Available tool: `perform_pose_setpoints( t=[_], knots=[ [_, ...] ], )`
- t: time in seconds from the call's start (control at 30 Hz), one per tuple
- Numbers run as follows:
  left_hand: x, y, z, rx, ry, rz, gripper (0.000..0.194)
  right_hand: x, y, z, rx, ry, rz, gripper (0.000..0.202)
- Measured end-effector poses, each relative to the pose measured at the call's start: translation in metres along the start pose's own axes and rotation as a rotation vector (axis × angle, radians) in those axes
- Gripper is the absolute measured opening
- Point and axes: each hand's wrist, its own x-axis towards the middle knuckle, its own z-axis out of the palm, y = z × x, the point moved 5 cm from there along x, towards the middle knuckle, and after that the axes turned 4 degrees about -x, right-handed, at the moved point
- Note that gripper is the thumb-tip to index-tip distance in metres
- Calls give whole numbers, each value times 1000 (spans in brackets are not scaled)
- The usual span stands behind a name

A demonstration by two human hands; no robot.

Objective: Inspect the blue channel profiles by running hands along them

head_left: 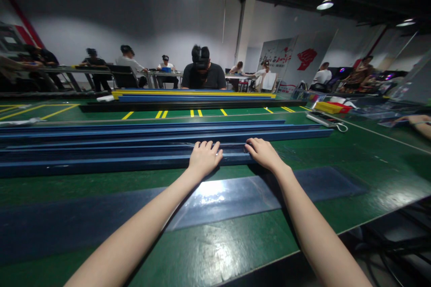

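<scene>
A long blue channel strip [101, 164] lies across the green table. My left hand [204, 158] bends over it, fingers on the far edge and thumb toward the near side. Close to the strip's right end, my right hand [264, 152] grips it with curled fingers; part of the strip is hidden beneath that hand. Just behind are several more blue strips [303, 133], lying parallel. On the near side, under my forearms, a long clear plastic sheet [232, 195] rests flat and reflects the lamp light.
Farther back lie yellow strips [195, 94] and a black strip [202, 106]. To the right sit a grey-white device with a cord [321, 119] and a yellow-red packet [330, 107]. Another person's hand [419, 123] reaches in at right. A person [204, 71] sits opposite.
</scene>
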Motion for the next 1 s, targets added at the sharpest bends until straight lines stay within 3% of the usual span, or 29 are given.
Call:
perform_pose_setpoints(
  t=[1.0],
  knots=[
    [0,0,0,-11,7,-6,38,-1,-1,-2,-5,-6,2,33]
  ],
)
